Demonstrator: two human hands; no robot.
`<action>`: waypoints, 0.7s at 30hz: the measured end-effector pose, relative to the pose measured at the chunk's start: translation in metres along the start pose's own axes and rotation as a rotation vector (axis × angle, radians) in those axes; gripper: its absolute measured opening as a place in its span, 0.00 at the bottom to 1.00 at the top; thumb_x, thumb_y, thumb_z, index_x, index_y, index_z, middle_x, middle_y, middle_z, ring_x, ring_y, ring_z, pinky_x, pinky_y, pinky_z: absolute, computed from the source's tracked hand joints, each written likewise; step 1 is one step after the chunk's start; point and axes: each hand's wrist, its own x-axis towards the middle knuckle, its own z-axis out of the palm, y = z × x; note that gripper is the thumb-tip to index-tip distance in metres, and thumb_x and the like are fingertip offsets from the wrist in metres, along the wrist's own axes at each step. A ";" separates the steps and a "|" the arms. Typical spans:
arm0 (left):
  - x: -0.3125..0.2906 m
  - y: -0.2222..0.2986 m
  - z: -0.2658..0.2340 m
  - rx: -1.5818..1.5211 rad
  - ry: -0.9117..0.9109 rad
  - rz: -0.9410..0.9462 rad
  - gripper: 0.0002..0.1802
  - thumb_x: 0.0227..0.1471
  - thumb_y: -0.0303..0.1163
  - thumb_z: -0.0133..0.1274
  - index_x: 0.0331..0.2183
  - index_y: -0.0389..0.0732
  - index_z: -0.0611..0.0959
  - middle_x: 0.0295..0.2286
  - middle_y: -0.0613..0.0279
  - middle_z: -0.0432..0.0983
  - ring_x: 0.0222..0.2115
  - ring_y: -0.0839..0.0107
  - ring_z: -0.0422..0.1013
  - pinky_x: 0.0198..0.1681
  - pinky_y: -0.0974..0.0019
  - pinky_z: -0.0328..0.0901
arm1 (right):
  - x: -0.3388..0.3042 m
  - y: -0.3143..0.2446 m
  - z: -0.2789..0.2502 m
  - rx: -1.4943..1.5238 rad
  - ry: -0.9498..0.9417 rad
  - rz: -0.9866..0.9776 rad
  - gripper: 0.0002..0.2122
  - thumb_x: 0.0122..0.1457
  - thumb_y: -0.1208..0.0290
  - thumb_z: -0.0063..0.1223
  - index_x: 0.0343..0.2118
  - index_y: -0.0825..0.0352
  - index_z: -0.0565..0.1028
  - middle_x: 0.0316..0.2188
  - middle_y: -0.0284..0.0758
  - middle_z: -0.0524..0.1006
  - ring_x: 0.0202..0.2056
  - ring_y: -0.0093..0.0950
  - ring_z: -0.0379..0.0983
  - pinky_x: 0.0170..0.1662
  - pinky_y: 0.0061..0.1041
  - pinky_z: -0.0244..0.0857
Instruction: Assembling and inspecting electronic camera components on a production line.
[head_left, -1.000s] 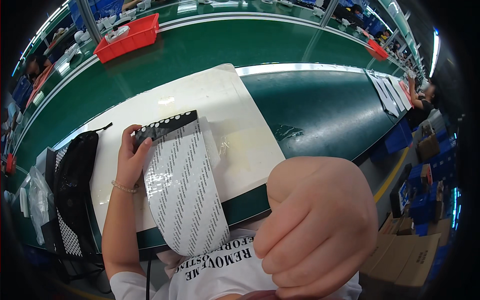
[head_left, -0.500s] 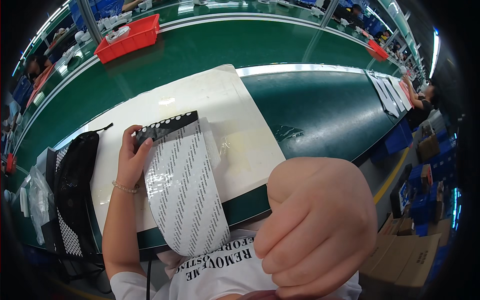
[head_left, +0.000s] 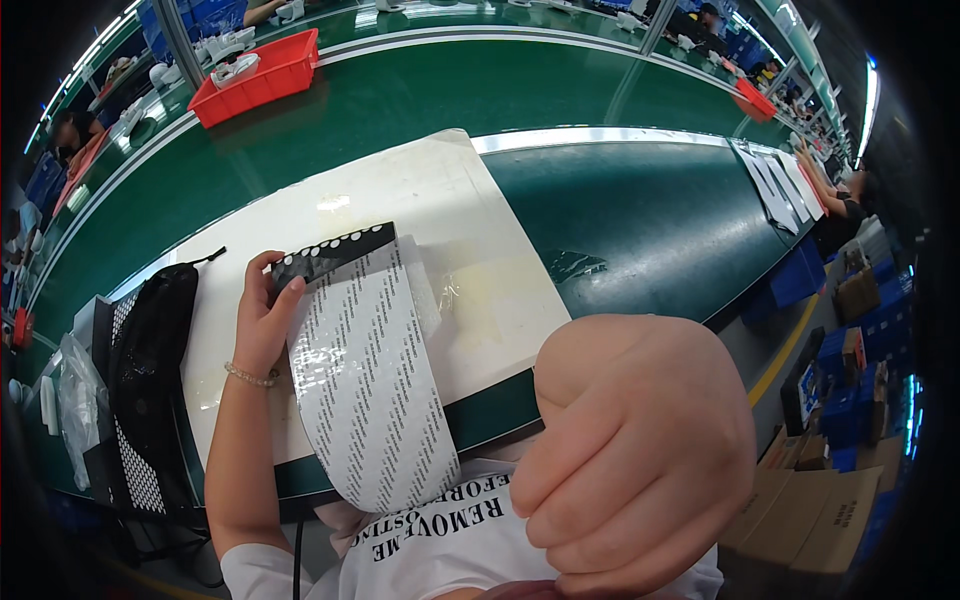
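Observation:
A long white strip (head_left: 365, 390) with rows of slanted print curves down from the board towards my shirt. Its far end is black with a row of white dots (head_left: 340, 252), and my left hand (head_left: 268, 310) grips that end, thumb on top and fingers around the far edge. Beneath the strip's right side shows a whitish, translucent piece, partly covered. My right hand (head_left: 645, 450) is a closed fist, large and close in front of me at the lower right; whatever it may hold is hidden.
A white board (head_left: 480, 230) lies on the green bench. At left are a black mesh-sided bag (head_left: 150, 350) and clear plastic (head_left: 80, 400). Beyond stands a red bin (head_left: 260, 85). Papers (head_left: 775, 190) lie far right near another person. Cardboard boxes (head_left: 800, 520) stand lower right.
Both of my hands and the strip stay practically where they were. At the far right, the other person's arms have shifted slightly.

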 end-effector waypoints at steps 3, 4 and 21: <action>0.000 -0.001 -0.001 -0.001 0.005 -0.007 0.22 0.48 0.32 0.51 0.45 0.41 0.64 0.30 0.64 0.67 0.30 0.80 0.62 0.34 0.78 0.58 | -0.001 -0.003 0.002 0.022 -0.003 0.049 0.05 0.45 0.83 0.49 0.15 0.77 0.69 0.15 0.40 0.68 0.17 0.30 0.65 0.22 0.26 0.62; 0.000 0.000 0.000 -0.001 0.005 -0.007 0.22 0.48 0.32 0.51 0.45 0.41 0.64 0.30 0.64 0.67 0.30 0.80 0.62 0.34 0.78 0.58 | -0.002 -0.004 0.003 0.026 0.006 0.086 0.05 0.45 0.83 0.49 0.15 0.77 0.69 0.15 0.40 0.68 0.17 0.30 0.65 0.22 0.27 0.62; 0.001 0.000 0.001 -0.011 -0.008 -0.003 0.22 0.48 0.33 0.51 0.44 0.41 0.64 0.29 0.65 0.67 0.30 0.80 0.61 0.34 0.78 0.57 | -0.005 -0.004 0.007 0.015 0.001 0.103 0.05 0.44 0.83 0.49 0.15 0.77 0.69 0.15 0.40 0.67 0.16 0.30 0.64 0.22 0.27 0.61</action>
